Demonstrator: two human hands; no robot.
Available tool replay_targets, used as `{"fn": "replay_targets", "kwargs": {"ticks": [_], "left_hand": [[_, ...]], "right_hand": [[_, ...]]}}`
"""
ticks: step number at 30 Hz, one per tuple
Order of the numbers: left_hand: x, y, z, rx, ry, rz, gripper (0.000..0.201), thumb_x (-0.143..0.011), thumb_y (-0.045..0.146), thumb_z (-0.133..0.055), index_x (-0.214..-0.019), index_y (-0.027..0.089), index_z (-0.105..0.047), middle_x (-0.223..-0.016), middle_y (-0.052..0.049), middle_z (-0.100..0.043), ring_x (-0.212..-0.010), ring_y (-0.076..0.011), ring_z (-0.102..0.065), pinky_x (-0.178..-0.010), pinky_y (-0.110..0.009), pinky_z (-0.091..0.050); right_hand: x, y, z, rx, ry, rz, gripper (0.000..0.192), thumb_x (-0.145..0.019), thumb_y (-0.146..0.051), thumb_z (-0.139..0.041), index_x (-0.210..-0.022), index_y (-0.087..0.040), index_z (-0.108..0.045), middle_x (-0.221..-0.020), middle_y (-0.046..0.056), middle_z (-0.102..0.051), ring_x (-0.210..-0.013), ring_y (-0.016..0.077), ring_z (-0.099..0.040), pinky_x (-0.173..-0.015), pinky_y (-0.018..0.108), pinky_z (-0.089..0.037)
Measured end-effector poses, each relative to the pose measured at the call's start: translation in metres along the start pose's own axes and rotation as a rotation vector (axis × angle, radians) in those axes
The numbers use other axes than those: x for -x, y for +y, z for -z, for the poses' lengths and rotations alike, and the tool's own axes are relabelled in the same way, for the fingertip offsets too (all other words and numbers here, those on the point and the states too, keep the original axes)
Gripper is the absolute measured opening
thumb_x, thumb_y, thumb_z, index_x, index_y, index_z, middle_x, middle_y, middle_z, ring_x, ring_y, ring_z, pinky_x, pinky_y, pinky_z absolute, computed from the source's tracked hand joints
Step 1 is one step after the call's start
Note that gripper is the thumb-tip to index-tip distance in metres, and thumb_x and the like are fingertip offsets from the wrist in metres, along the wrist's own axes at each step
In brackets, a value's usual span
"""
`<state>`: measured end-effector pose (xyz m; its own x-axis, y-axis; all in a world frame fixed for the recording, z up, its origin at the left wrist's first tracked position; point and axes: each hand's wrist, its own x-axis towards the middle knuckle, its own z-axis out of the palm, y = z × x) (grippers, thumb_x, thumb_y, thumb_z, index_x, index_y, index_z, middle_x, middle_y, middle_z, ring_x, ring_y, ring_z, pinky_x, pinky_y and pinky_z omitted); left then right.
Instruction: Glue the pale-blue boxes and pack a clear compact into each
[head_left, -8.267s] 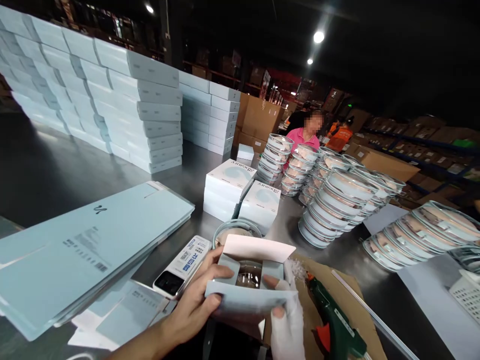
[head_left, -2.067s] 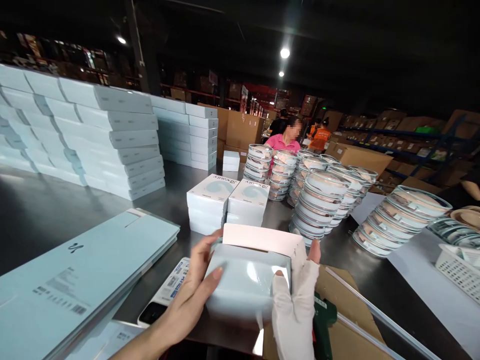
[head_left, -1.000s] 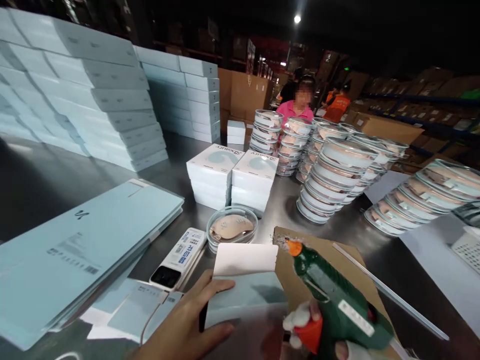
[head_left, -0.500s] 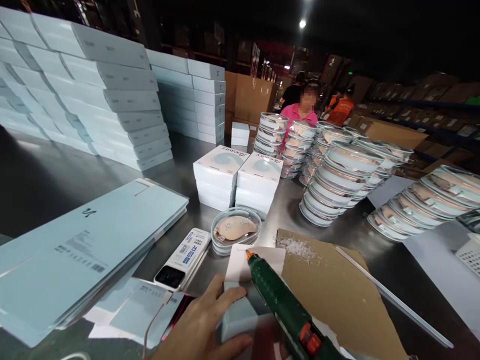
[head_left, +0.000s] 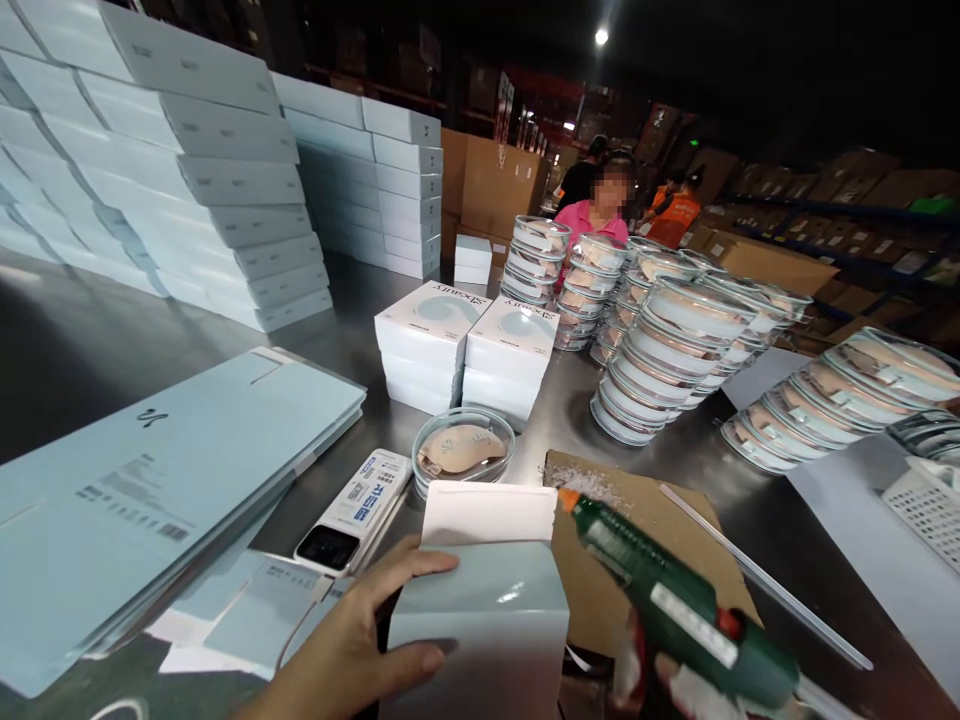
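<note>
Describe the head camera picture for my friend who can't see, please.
A left hand holds a pale blue box, its white flap open, while the right hand holds a green glue gun, nozzle near the flap. Behind sit white boxes and stacked clear cases.

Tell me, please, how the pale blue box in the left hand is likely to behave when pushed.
The pale blue box would probably hold its shape, as its faces look flat and its edges crisp. It may slide under the left hand, judging by the glossy sheen on it. Its raised white flap would likely bend easily, being a thin sheet.
</note>
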<state>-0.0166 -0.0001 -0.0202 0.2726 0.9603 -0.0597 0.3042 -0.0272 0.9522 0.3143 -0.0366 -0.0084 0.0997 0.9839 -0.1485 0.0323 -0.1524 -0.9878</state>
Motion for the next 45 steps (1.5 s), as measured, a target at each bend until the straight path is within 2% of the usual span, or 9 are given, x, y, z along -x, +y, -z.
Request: {"fn": "replay_targets", "kwargs": {"ticks": [4,7,11,14,18,26,33,39,45], "left_hand": [[0.002,-0.013,0.005,0.048,-0.125,0.041,0.061,-0.06,0.023,-0.084,-0.119,0.033,-0.073,-0.151,-0.006,-0.057,-0.133,-0.0398,-0.055,-0.103,-0.046,-0.052],[0.005,-0.026,0.002,0.03,-0.146,0.011,0.063,-0.061,0.026,-0.086,-0.121,0.035,-0.072,-0.154,-0.005,-0.055,-0.135,-0.0397,-0.053,-0.111,-0.051,-0.045],[0.006,-0.036,-0.001,0.027,-0.169,-0.027,0.065,-0.061,0.032,-0.088,-0.124,0.035,-0.071,-0.152,-0.005,-0.056,-0.135,-0.0401,-0.053,-0.109,-0.049,-0.047],[0.005,-0.039,-0.002,0.018,-0.172,-0.003,0.064,-0.063,0.035,-0.088,-0.125,0.035,-0.07,-0.155,-0.006,-0.052,-0.138,-0.0416,-0.049,-0.11,-0.05,-0.046],[0.005,-0.038,-0.014,0.118,-0.114,-0.059,0.056,-0.068,0.045,-0.088,-0.119,0.032,-0.068,-0.16,-0.007,-0.041,-0.143,-0.0428,-0.041,-0.109,-0.049,-0.046],[0.017,-0.021,-0.031,0.266,0.082,-0.288,0.039,-0.099,0.052,-0.059,-0.128,0.035,-0.039,-0.126,-0.008,-0.056,-0.127,-0.0278,-0.054,-0.108,-0.046,-0.044],[0.016,-0.016,-0.014,0.248,-0.014,-0.38,0.044,-0.097,0.042,-0.065,-0.133,0.042,-0.041,-0.12,-0.004,-0.053,-0.112,-0.0246,-0.06,-0.095,-0.038,-0.054],[0.015,-0.01,-0.006,0.036,-0.15,-0.32,0.022,-0.098,0.043,-0.06,-0.114,0.034,-0.073,-0.122,-0.007,-0.051,-0.119,-0.0262,-0.054,-0.103,-0.036,-0.048],[0.006,-0.005,0.013,0.097,0.054,-0.221,0.024,-0.088,0.049,-0.073,-0.097,0.027,-0.078,-0.124,-0.008,-0.059,-0.12,-0.0284,-0.058,-0.103,-0.035,-0.049]], "right_hand": [[-0.028,0.003,0.021,-0.333,0.175,-0.358,0.05,-0.059,-0.061,-0.087,-0.085,-0.021,-0.072,-0.073,0.003,-0.076,-0.071,0.0225,-0.072,-0.069,0.034,-0.059],[-0.036,0.0,0.044,-0.145,0.247,-0.562,0.044,-0.06,-0.062,-0.085,-0.069,-0.021,-0.07,-0.062,0.002,-0.072,-0.057,0.0202,-0.068,-0.059,0.031,-0.057],[-0.025,-0.012,0.041,0.182,0.325,-0.304,0.035,-0.063,-0.053,-0.086,-0.073,-0.025,-0.068,-0.061,0.0,-0.071,-0.056,0.0191,-0.067,-0.052,0.025,-0.052],[-0.015,-0.017,0.001,0.177,0.038,0.053,0.101,-0.06,-0.053,-0.09,-0.147,-0.03,-0.043,-0.13,0.009,-0.071,-0.117,0.0263,-0.068,-0.1,0.033,-0.053],[-0.013,-0.007,-0.044,0.083,-0.38,0.132,0.131,-0.074,-0.069,-0.077,-0.159,-0.032,0.016,-0.147,0.013,-0.057,-0.135,0.0252,-0.056,-0.11,0.039,-0.046],[-0.014,-0.01,-0.042,0.342,-0.53,0.477,0.059,-0.084,-0.056,-0.071,-0.138,-0.038,-0.055,-0.126,0.009,-0.064,-0.112,0.0309,-0.067,-0.095,0.041,-0.056],[-0.019,-0.029,-0.053,0.441,-0.556,0.745,0.07,-0.073,-0.023,-0.086,-0.133,-0.041,-0.054,-0.126,0.006,-0.057,-0.11,0.0225,-0.067,-0.093,0.031,-0.057],[-0.024,-0.033,-0.052,0.484,-0.599,0.78,0.057,-0.085,-0.039,-0.079,-0.137,-0.039,-0.055,-0.131,0.008,-0.059,-0.118,0.0224,-0.064,-0.096,0.032,-0.055],[-0.023,-0.027,-0.037,0.293,-0.468,0.477,0.069,-0.081,-0.062,-0.074,-0.143,-0.039,-0.055,-0.153,0.011,-0.051,-0.136,0.0333,-0.054,-0.107,0.046,-0.05]]}}
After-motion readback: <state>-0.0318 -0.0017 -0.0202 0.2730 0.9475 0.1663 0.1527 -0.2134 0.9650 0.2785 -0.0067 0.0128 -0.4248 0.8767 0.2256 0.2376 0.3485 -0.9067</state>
